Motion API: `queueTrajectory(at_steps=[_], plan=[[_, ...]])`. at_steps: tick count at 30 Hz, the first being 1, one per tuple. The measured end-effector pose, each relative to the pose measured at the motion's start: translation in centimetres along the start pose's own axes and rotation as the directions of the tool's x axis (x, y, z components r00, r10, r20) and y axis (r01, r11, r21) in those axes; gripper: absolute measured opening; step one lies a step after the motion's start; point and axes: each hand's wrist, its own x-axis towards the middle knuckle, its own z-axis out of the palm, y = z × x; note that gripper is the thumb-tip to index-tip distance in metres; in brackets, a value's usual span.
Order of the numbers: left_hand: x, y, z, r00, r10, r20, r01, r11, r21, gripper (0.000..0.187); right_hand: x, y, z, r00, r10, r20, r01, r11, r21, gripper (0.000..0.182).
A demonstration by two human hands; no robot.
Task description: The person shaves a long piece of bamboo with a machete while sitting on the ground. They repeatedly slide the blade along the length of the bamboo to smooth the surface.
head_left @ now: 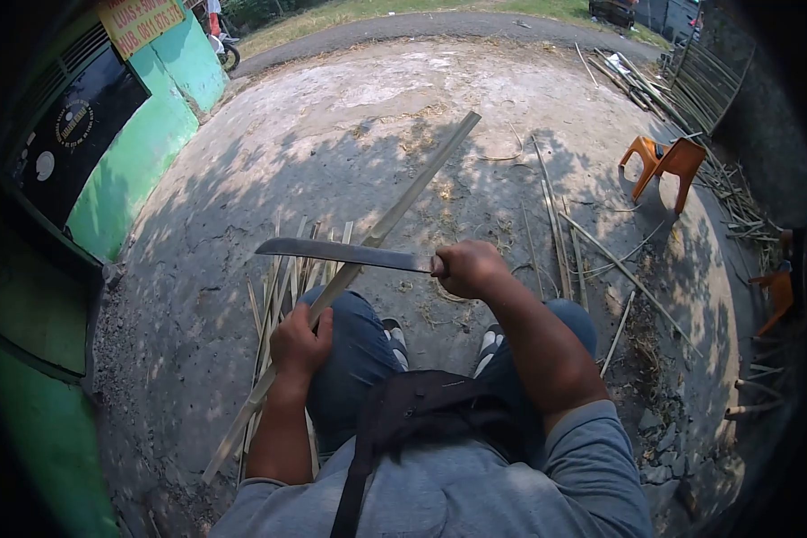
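Note:
My right hand (472,268) is closed round the handle of a long machete (359,255), whose dark blade points left across a bamboo strip. The long pale bamboo strip (421,184) slants from the lower left up to the upper right. My left hand (301,342) grips this strip below the blade, near my left knee. Blade and strip cross just above that hand; whether the edge has entered the bamboo cannot be told. More thin bamboo strips (282,285) lie on the ground beside my left leg, partly hidden by my arm and knee.
Loose strips (560,242) lie on the concrete ahead of my right knee. An orange plastic chair (679,165) stands at the right, near piled bamboo (735,202) along the wall. A green wall (134,170) rises at the left. A black bag (430,408) rests on my lap.

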Motion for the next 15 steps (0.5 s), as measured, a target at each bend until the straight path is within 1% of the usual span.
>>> queueTrajectory(at_steps=[3, 6, 9, 10, 12, 15], plan=[[-0.1, 0.0, -0.1, 1.0, -0.011, -0.005, 0.011, 1.0, -0.009, 0.043, 0.7, 1.1, 0.5, 0.997, 0.052, -0.064, -0.046, 0.994, 0.097, 0.021], [0.0, 0.3, -0.2, 1.0, -0.024, 0.003, 0.024, 1.0, 0.012, 0.043, 0.7, 1.8, 0.7, 0.979, 0.178, -0.098, -0.155, 0.965, 0.21, 0.02], [0.1, 0.4, -0.1, 0.999, -0.026, 0.02, 0.025, 0.999, 0.039, 0.043, 0.0, 1.9, 0.4, 0.984, 0.155, -0.089, -0.136, 0.972, 0.191, 0.02], [0.1, 0.3, -0.1, 0.999, -0.025, 0.027, 0.024, 0.999, 0.045, 0.043, -0.3, 1.7, 0.3, 0.989, 0.126, -0.079, -0.112, 0.981, 0.16, 0.02], [0.1, 0.3, 0.1, 1.0, -0.008, 0.018, 0.007, 0.999, 0.041, 0.043, -0.6, 0.8, 0.1, 0.996, 0.066, -0.052, -0.061, 0.993, 0.1, 0.02], [0.0, 0.2, 0.2, 1.0, -0.01, 0.008, 0.01, 0.999, 0.037, 0.042, -0.3, -0.6, -0.1, 1.0, 0.024, 0.015, -0.024, 0.999, 0.047, 0.019]])
